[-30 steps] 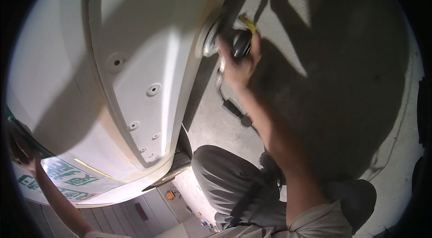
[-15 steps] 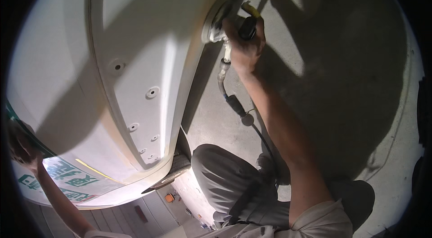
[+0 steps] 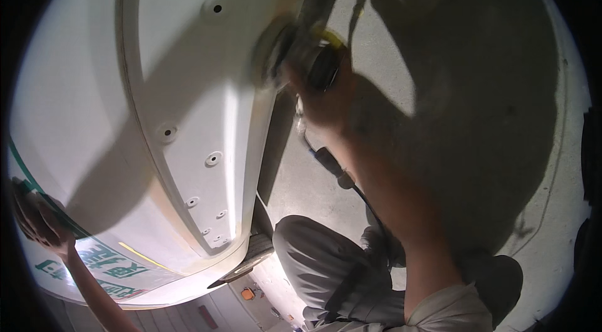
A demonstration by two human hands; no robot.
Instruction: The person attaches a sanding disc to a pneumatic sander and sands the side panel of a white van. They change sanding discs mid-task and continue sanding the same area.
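My right hand [image 3: 323, 101] is wrapped round an air sander [image 3: 321, 69] with a black grip and a bit of yellow. Its round pad [image 3: 271, 56], blurred by motion, lies against the right edge of a large white body panel [image 3: 188, 62]. From the sander an air hose [image 3: 327, 159] runs down past my forearm. At the far left my left hand [image 3: 42, 222] rests with fingers outstretched on the curved panel, over a strip of green and clear film [image 3: 113, 263] stuck there. Dim light hides part of both hands.
Several round holes [image 3: 167, 133] dot the panel's recessed face. A grey concrete floor [image 3: 301, 187], mostly in shadow, stretches to the right. My bent knee [image 3: 313, 241] is close to the panel's lower end. A small orange object [image 3: 248, 294] lies on the floor below it.
My right hand and the sander have moved left and a little down in the picture, the pad now overlapping the panel's edge. The panel sits lower in view; my left hand stays on the film.
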